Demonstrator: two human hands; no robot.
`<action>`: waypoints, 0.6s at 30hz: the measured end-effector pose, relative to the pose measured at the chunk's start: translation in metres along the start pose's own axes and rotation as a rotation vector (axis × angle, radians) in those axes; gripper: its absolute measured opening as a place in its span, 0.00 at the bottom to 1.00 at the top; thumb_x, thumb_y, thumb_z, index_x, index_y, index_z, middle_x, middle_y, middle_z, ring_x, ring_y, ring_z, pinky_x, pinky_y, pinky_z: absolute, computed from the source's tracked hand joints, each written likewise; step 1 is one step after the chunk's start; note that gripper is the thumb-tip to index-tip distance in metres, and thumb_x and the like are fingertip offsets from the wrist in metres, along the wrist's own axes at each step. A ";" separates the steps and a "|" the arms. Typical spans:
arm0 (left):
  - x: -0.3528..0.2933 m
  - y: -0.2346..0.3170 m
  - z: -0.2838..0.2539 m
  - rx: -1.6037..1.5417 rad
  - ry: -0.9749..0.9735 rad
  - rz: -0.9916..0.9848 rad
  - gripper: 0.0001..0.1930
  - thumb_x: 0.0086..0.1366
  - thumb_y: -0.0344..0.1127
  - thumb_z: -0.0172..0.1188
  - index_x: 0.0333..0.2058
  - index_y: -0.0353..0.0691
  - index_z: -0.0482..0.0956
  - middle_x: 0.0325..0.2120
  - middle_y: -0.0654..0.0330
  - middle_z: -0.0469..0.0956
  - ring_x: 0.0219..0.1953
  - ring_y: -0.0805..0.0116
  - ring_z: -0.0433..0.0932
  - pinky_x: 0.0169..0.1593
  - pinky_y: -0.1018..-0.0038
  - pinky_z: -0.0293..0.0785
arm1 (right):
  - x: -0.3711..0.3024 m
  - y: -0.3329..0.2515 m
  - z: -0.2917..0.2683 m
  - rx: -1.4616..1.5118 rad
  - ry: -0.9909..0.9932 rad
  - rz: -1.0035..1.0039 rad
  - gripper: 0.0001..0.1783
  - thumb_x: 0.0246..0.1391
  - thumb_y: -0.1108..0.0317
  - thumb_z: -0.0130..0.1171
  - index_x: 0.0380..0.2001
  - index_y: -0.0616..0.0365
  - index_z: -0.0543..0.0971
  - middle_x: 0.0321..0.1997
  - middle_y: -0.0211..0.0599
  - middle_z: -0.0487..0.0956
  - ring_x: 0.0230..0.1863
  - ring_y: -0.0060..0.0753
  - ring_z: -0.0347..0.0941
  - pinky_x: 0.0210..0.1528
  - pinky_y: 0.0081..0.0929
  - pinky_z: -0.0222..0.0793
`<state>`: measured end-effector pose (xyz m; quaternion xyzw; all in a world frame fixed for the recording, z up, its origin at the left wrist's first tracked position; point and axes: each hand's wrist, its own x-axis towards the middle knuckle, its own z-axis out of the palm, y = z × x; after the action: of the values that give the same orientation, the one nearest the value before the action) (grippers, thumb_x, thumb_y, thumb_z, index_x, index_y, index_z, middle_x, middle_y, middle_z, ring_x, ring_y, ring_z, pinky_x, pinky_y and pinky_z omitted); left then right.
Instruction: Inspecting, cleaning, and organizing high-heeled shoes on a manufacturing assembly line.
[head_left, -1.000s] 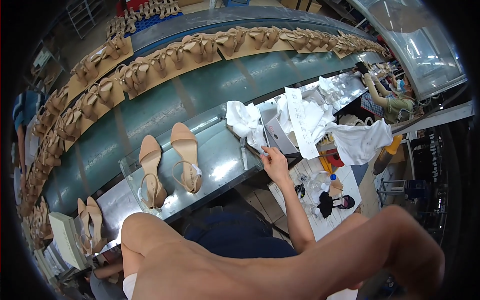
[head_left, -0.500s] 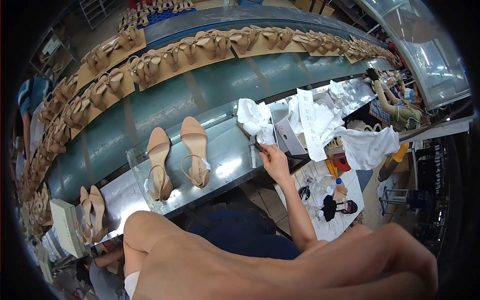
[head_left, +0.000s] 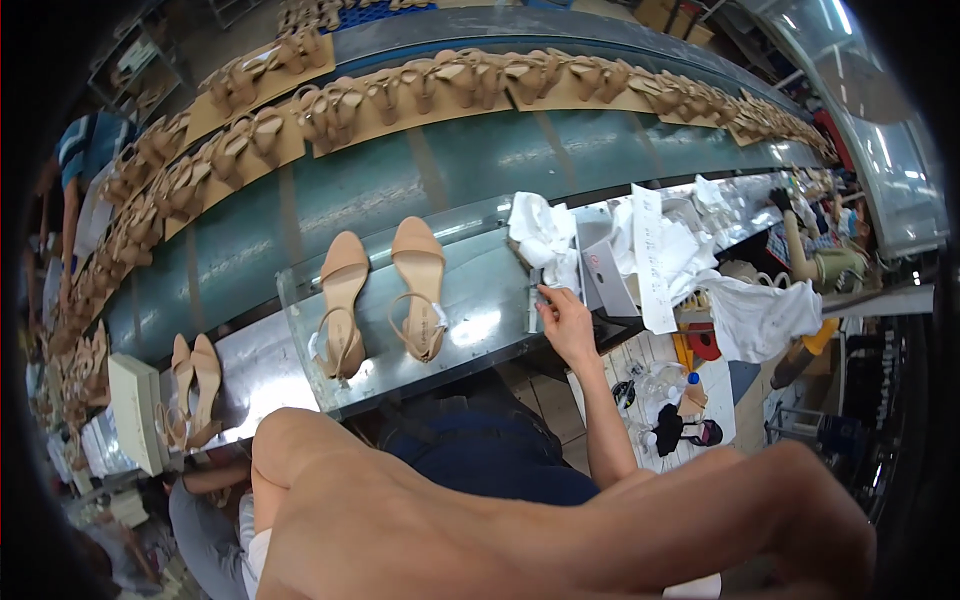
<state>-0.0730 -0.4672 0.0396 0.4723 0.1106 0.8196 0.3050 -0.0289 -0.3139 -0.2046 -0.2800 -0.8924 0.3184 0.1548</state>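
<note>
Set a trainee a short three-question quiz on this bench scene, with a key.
1. Multiple choice. The right hand is closest to:
A) the pale box at far left
B) the slim item by the crumpled white material
C) the sandal rows beyond the green surface

2. True or false: the beige sandal pair nearest that hand lies with toes pointing away from the person.

3. Fill in: the bottle cap to the right of the right forearm is ____ in colour.

Key: 1 B; 2 true; 3 blue.
</note>
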 end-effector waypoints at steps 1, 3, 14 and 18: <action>0.002 0.001 -0.010 0.005 0.015 0.002 0.09 0.63 0.41 0.52 0.29 0.45 0.64 0.40 0.53 0.69 0.43 0.52 0.70 0.47 0.64 0.67 | 0.001 0.002 -0.002 -0.015 0.010 0.008 0.14 0.49 0.74 0.57 0.41 0.59 0.76 0.33 0.42 0.76 0.27 0.38 0.74 0.28 0.27 0.71; -0.014 0.032 -0.039 0.086 0.074 0.001 0.10 0.63 0.42 0.53 0.28 0.46 0.64 0.40 0.53 0.69 0.44 0.52 0.70 0.47 0.63 0.67 | 0.005 0.003 0.005 0.012 0.007 -0.014 0.13 0.48 0.74 0.58 0.41 0.59 0.77 0.33 0.42 0.76 0.27 0.38 0.75 0.28 0.27 0.71; -0.145 0.201 -0.206 0.634 1.061 -0.128 0.16 0.68 0.46 0.42 0.23 0.46 0.61 0.32 0.61 0.70 0.46 0.64 0.69 0.49 0.66 0.63 | 0.007 -0.040 0.042 0.389 -0.274 0.082 0.14 0.54 0.70 0.55 0.43 0.62 0.76 0.34 0.40 0.78 0.29 0.26 0.74 0.30 0.21 0.70; -0.229 0.158 -0.251 0.816 1.356 -0.503 0.17 0.67 0.48 0.42 0.28 0.45 0.72 0.31 0.62 0.77 0.40 0.69 0.73 0.44 0.70 0.64 | 0.010 -0.037 0.087 0.393 -0.445 0.200 0.22 0.60 0.56 0.47 0.48 0.64 0.73 0.39 0.43 0.78 0.33 0.28 0.74 0.35 0.20 0.68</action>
<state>-0.2626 -0.7034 -0.1811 -0.0893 0.6613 0.7293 0.1510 -0.0913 -0.3729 -0.2447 -0.2547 -0.7937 0.5518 -0.0253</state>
